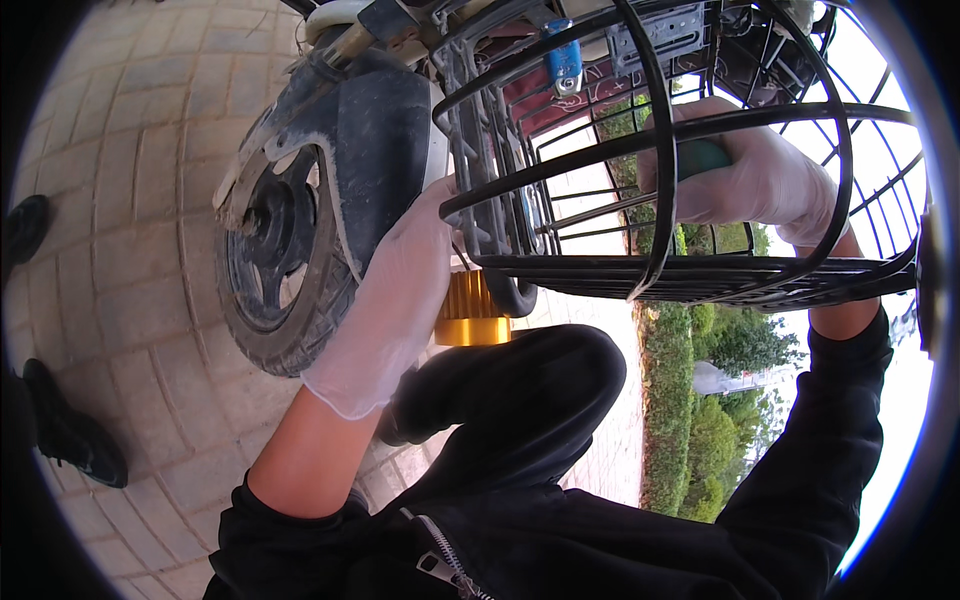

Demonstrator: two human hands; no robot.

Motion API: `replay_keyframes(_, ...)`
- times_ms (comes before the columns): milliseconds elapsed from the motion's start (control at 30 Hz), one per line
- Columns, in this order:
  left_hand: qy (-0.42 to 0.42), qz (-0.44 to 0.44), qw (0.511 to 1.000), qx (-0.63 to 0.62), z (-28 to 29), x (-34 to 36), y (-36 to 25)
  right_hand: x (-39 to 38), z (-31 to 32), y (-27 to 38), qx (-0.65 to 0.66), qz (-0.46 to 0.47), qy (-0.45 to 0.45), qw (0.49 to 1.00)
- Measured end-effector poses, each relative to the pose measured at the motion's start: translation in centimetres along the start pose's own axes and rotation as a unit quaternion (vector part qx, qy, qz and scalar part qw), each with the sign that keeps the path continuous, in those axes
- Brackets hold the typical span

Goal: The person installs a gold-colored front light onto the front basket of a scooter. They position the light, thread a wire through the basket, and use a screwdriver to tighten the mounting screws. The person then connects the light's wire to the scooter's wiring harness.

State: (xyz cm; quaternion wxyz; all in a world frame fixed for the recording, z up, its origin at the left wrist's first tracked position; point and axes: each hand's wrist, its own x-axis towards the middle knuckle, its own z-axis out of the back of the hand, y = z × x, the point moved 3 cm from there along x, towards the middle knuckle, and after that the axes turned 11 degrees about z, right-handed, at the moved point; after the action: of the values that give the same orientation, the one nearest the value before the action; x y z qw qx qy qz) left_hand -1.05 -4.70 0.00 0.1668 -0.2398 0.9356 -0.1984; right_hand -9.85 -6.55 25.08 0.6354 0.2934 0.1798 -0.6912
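A black wire basket point(655, 160) is fixed to the front of a scooter, beside its dark front fender point(385, 150). Inside the basket, my gloved right hand point(765, 180) is closed around the green handle point(703, 157) of what looks like a screwdriver. Its thin metal shaft point(605, 211) points left toward the basket's mounting side. My gloved left hand point(408, 262) reaches to that mounting side, and its fingers are hidden behind the frame and bracket. Just beside this hand sits a gold ribbed metal cylinder point(473, 308).
The scooter's front wheel point(285, 240) stands left of my left forearm. A blue part point(564, 58) sits on the basket's upper side. Dark shoes point(75, 425) rest on the brick paving point(130, 210) at far left. My bent knee point(570, 370) is below the basket; hedges point(668, 400) lie beyond.
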Motion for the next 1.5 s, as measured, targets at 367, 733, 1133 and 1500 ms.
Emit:
replay_keyframes(367, 0.109, -0.172, 0.885, 0.419, 2.5, -3.3, 0.5, 0.3, -0.2, -0.8, 0.017, -0.006, -0.006, 1.000)
replay_keyframes(733, 0.076, -0.199, 0.931, 0.298, 1.9, -2.0, 2.3, -0.9, -1.3, -3.3, 0.107, 0.013, -0.059, 0.992)
replay_keyframes(1133, 0.192, -0.096, 0.955, 0.206, 2.7, -1.5, 2.1, -1.4, -2.2, -4.4, 0.114, 0.038, -0.120, 0.985)
replay_keyframes(1500, 0.192, -0.104, 0.975, 0.031, 2.1, -1.0, 3.3, -2.0, -2.0, -4.5, 0.166, -0.013, -0.113, 0.980)
